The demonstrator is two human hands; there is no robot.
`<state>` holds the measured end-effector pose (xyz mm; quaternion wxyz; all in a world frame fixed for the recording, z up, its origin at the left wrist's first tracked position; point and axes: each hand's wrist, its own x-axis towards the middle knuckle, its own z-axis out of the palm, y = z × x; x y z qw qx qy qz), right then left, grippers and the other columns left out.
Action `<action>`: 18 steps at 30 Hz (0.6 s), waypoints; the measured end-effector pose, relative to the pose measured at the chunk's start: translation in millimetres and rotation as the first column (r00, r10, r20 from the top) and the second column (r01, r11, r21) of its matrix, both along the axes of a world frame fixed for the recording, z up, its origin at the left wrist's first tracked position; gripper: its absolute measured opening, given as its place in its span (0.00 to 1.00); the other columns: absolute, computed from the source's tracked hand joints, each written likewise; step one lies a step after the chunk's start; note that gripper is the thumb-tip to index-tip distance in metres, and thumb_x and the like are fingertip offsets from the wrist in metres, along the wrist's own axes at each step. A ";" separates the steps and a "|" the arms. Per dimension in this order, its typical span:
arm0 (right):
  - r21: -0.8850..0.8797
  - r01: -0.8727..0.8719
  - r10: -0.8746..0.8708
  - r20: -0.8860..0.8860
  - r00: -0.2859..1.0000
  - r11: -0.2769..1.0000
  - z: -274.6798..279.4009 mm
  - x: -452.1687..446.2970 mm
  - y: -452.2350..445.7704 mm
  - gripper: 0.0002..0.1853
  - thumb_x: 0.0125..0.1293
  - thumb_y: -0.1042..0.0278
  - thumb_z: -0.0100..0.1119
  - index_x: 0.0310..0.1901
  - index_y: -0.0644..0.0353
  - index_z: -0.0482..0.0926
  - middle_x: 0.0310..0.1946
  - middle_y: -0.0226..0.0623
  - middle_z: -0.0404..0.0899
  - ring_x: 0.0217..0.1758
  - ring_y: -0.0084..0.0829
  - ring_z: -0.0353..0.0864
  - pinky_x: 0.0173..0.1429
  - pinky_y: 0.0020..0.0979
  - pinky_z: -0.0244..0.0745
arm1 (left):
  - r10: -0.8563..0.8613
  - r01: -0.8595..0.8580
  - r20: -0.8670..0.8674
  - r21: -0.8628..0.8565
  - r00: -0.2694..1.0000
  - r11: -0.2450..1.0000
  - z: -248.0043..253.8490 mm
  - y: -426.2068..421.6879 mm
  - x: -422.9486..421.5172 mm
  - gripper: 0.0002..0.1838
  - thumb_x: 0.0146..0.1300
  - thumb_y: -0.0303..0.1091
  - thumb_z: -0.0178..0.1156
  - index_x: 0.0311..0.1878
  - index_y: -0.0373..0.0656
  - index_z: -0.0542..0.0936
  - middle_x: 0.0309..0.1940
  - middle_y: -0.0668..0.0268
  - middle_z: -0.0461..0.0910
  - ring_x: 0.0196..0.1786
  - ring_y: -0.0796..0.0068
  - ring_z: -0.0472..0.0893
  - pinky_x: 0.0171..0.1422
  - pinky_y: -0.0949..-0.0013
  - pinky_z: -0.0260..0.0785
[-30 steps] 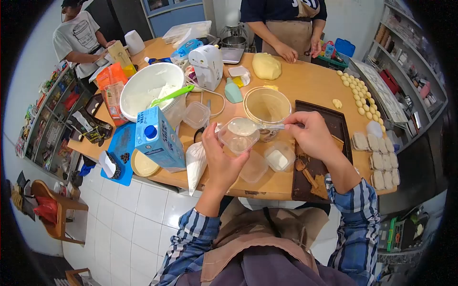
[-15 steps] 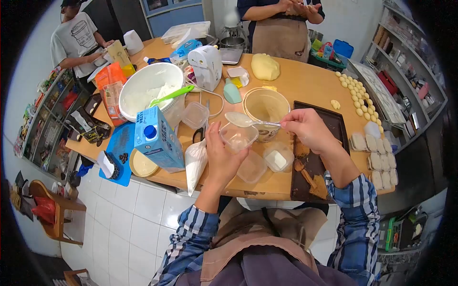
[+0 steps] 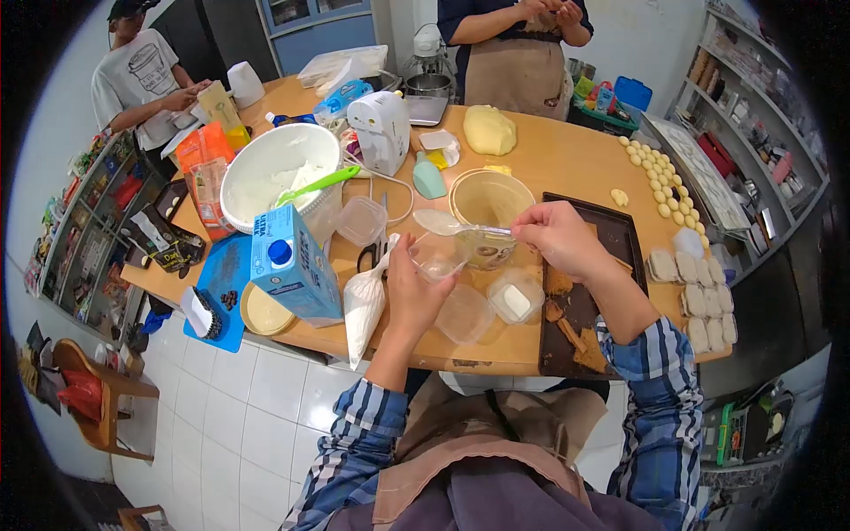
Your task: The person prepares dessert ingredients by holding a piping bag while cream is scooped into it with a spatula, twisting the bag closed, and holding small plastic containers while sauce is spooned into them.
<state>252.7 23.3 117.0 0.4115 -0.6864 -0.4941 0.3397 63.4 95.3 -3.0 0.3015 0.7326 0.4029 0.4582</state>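
Note:
My left hand (image 3: 420, 288) is closed around the side of a small clear plastic container (image 3: 440, 263), tilted over the table's front part. Pinched by its handle in my right hand (image 3: 567, 237), a metal spoon (image 3: 443, 222) has its bowl just above that container. Behind them stands an open round tub (image 3: 492, 199) with residue on its inner wall. In front lie an empty-looking clear container (image 3: 465, 314) and another container with a white block (image 3: 513, 302). A filled piping bag (image 3: 364, 305) lies left of my left hand.
A blue milk carton (image 3: 295, 263) and a white mixing bowl (image 3: 282, 168) with a green spatula stand at left. A dark baking tray (image 3: 611, 239) lies at right, near several dough balls (image 3: 666, 181). Two other people stand across the table.
My left hand has tipped the clear container, so its opening faces more sideways. The spoon and my right hand have shifted slightly left.

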 end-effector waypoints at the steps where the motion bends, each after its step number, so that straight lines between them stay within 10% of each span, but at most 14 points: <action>1: -0.005 0.004 -0.004 0.001 1.000 1.000 0.0 0.4 0.5 0.06 0.57 0.74 0.59 0.32 0.68 0.80 0.22 0.28 0.74 0.24 0.17 0.68 0.28 0.21 0.62 | 0.006 -0.006 -0.014 0.005 1.000 1.000 -0.1 0.3 0.5 0.46 0.40 0.30 0.74 0.62 0.32 0.58 0.58 0.50 0.66 0.59 0.57 0.71 0.54 0.60 0.72; 18: 0.134 0.144 -0.160 0.116 0.980 0.980 -7.9 37.4 13.8 0.07 0.57 0.72 0.58 0.32 0.68 0.80 0.23 0.29 0.76 0.25 0.18 0.70 0.30 0.21 0.64 | 0.001 -0.003 -0.151 -0.011 0.989 1.000 -20.0 7.9 3.2 0.44 0.45 0.30 0.70 0.62 0.28 0.56 0.58 0.43 0.61 0.61 0.49 0.64 0.65 0.59 0.58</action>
